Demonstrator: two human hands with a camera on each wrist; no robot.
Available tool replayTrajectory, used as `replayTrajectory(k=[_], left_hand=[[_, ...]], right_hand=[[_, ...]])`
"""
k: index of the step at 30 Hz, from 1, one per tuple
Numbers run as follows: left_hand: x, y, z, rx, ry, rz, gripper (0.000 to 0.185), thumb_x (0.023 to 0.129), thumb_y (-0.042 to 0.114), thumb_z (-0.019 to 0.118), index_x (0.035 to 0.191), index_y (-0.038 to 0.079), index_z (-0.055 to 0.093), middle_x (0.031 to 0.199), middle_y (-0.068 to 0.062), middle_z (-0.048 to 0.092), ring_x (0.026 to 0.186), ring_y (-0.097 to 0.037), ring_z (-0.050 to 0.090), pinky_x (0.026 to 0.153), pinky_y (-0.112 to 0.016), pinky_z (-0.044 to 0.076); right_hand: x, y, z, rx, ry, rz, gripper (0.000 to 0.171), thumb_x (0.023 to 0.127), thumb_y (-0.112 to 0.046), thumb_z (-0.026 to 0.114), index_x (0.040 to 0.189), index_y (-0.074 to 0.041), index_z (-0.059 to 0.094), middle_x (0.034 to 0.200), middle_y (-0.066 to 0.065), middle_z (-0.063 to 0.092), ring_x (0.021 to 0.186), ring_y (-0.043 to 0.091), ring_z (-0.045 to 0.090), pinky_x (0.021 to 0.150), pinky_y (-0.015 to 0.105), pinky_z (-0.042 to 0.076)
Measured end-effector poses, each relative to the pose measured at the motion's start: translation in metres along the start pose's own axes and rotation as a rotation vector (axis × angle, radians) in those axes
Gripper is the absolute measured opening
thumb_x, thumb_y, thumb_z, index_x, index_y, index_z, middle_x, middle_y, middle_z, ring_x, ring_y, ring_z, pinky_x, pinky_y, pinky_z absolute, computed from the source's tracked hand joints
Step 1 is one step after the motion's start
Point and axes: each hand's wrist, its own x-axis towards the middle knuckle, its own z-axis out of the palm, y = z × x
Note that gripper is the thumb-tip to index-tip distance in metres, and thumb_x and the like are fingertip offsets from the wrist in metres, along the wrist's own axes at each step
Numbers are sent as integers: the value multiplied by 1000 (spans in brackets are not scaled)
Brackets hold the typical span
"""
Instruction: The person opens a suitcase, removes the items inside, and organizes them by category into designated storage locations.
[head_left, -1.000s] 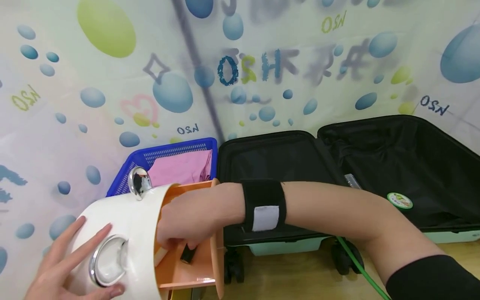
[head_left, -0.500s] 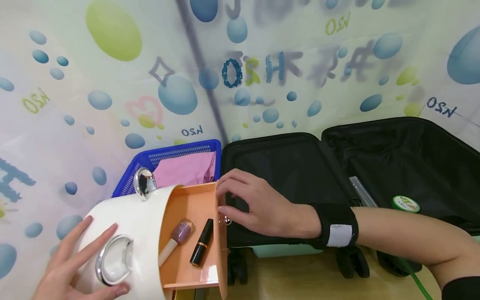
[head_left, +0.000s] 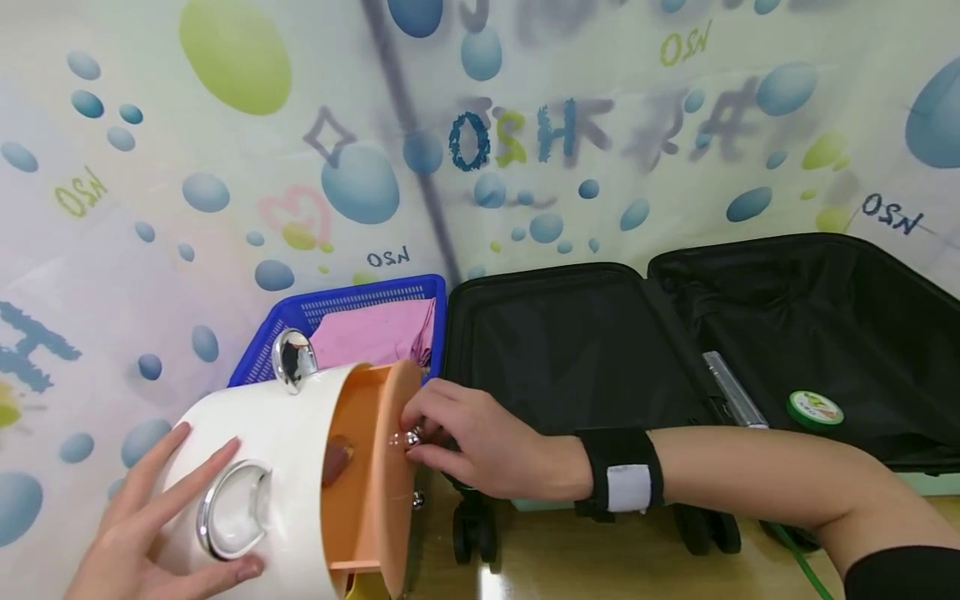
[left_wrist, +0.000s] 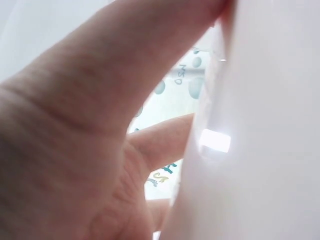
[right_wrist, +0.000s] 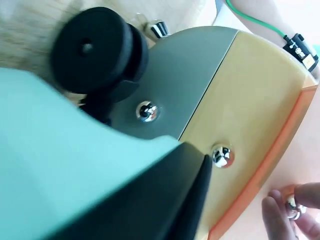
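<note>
My left hand (head_left: 150,529) rests with fingers spread on a white, rounded drawer box (head_left: 292,483), beside its chrome-rimmed recess. In the left wrist view, the thumb side lies close against the white wall (left_wrist: 270,150). At the box's right end, my right hand (head_left: 491,442) pinches the silver knob (head_left: 412,438) of a partly pulled-out orange drawer (head_left: 396,508). Inside that drawer a purplish nail polish bottle (head_left: 337,461) shows in part. The right wrist view has a yellow drawer front (right_wrist: 240,95) and a grey-green one (right_wrist: 185,65), each with a silver knob.
An open suitcase (head_left: 547,350) lies to the right, with a green-rimmed round item (head_left: 816,408) and a clear strip (head_left: 733,390) in it. Its wheel (right_wrist: 87,50) stands near the drawers. Behind the box, a blue basket (head_left: 300,310) holds pink cloth (head_left: 375,329).
My right hand came out of the drawer and took hold of its knob. The drawer has slid partway in, and the black lipstick tube has gone out of sight. The left hand stays on the box.
</note>
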Motion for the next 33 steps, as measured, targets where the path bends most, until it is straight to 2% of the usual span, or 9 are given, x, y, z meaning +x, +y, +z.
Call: replayTrajectory(k=[7, 12, 15, 18, 22, 27, 31, 33], left_hand=[[0, -1, 2, -58, 21, 57, 110, 56, 33, 97, 151, 33, 41, 168, -9, 2, 140, -60, 11, 97, -86, 14], [-2, -3, -1, -52, -15, 0, 110, 56, 39, 96, 151, 36, 40, 169, -5, -4, 140, -60, 10, 86, -83, 32], [-2, -4, -3, -13, -35, -22, 111, 56, 44, 95, 151, 38, 38, 169, -4, -6, 140, -60, 9, 80, -81, 37], [0, -5, -3, 10, -26, 20, 119, 50, 44, 97, 152, 38, 37, 168, -6, -3, 138, -60, 11, 81, -80, 35], [0, -5, -2, 19, 1, 60, 127, 43, 39, 100, 153, 36, 36, 168, -7, 1, 136, -59, 13, 86, -74, 31], [-4, -5, -2, -29, -9, 26, 124, 48, 34, 99, 154, 35, 34, 168, -6, -3, 140, -60, 6, 92, -84, 20], [-5, -6, -3, -58, -12, 18, 122, 51, 30, 99, 154, 34, 35, 168, -6, -5, 142, -61, 2, 97, -87, 10], [-5, -6, -4, -42, -14, 5, 121, 51, 32, 99, 154, 35, 34, 169, -6, -5, 143, -60, 2, 94, -87, 16]], right_hand=[[24, -1, 25, 27, -25, 12, 18, 91, -12, 71, 105, -8, 60, 102, 4, 59, 87, 6, 66, 77, 6, 51], [30, -1, 33, 46, -39, 15, 20, 90, -13, 72, 105, -9, 60, 102, 4, 60, 85, 2, 66, 76, 3, 50], [31, 1, 34, 97, -59, 37, 23, 89, -13, 73, 107, -8, 59, 103, 5, 60, 84, 1, 67, 76, 5, 51], [28, 6, 34, 71, -87, 92, 29, 90, -19, 74, 112, -11, 57, 106, 2, 62, 88, 1, 66, 79, 9, 53], [18, 13, 37, -43, -163, 137, 32, 90, -27, 74, 115, -15, 58, 108, -3, 64, 94, 3, 64, 83, 10, 52], [13, 18, 46, -125, -263, 106, 20, 91, -25, 72, 104, -14, 61, 102, -2, 61, 90, 1, 60, 80, 4, 47], [13, 21, 50, -148, -240, 70, 15, 91, -20, 72, 99, -14, 61, 96, -2, 60, 84, 1, 56, 74, 2, 44], [14, 22, 51, -148, -225, 57, 13, 91, -18, 73, 96, -14, 62, 93, -3, 59, 82, 1, 54, 72, 1, 41]])
